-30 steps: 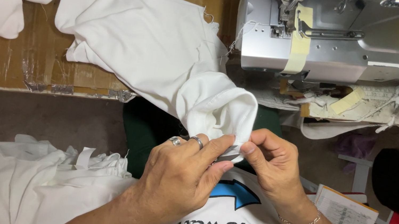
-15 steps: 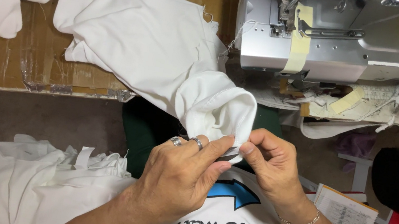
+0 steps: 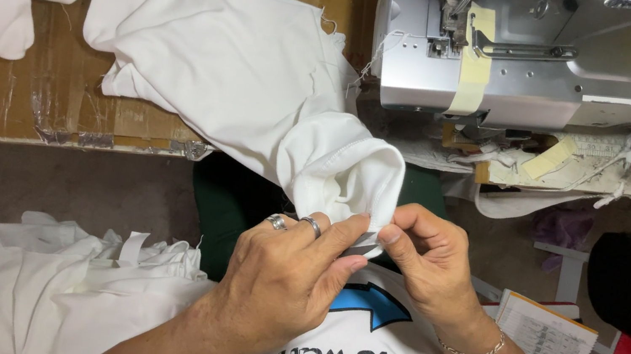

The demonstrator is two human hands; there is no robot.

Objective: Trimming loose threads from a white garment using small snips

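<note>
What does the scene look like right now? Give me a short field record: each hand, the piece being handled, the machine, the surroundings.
left hand: pinches the rolled edge of the white garment, rings on two fingers
right hand: pinches the same edge from the other side, bracelet at the wrist
white garment: runs from both hands up onto the cardboard sheet
sewing machine: upper right, untouched
fabric pile: lower left

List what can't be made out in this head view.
- Edge of the white cloth being pinched: covered by the left hand and right hand.
- Inside of the cloth's rolled opening: in shadow.
- Sewing machine top: cut off by the frame edge.
- Needle area: too small.
- Paper sheet: print too small.
</note>
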